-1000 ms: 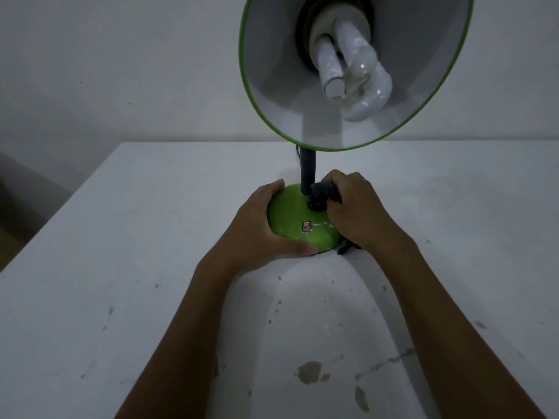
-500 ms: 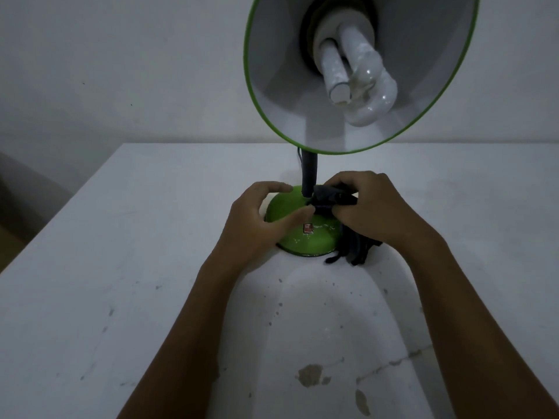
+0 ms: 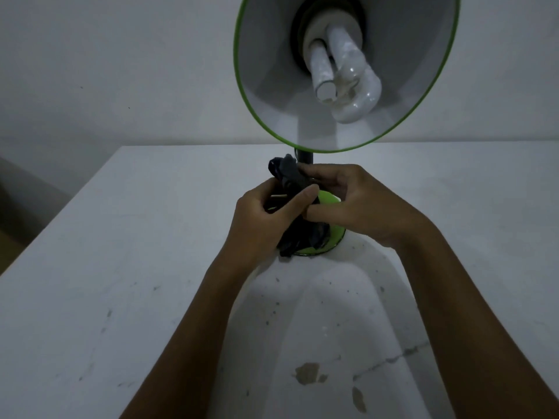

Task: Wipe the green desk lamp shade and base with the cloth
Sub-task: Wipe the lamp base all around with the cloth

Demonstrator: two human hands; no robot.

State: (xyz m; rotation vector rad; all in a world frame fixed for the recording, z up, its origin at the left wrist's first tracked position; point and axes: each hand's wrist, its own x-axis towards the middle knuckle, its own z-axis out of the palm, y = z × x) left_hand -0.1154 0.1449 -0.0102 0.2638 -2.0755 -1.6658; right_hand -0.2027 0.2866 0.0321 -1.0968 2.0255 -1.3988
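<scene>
Head-worn view — forward and down, close over the table (image 3: 90,297).

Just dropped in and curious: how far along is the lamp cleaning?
Nothing looks clearly finished. Both the left hand and right hand are bunching the dark cloth over the green base, so the base is in hand. The shade above is untouched right now and seems left.

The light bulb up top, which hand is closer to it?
Right. The right hand sits almost straight below the bulb, by the black stem. The left hand is lower and off to the left, gripping the dark cloth.
</scene>
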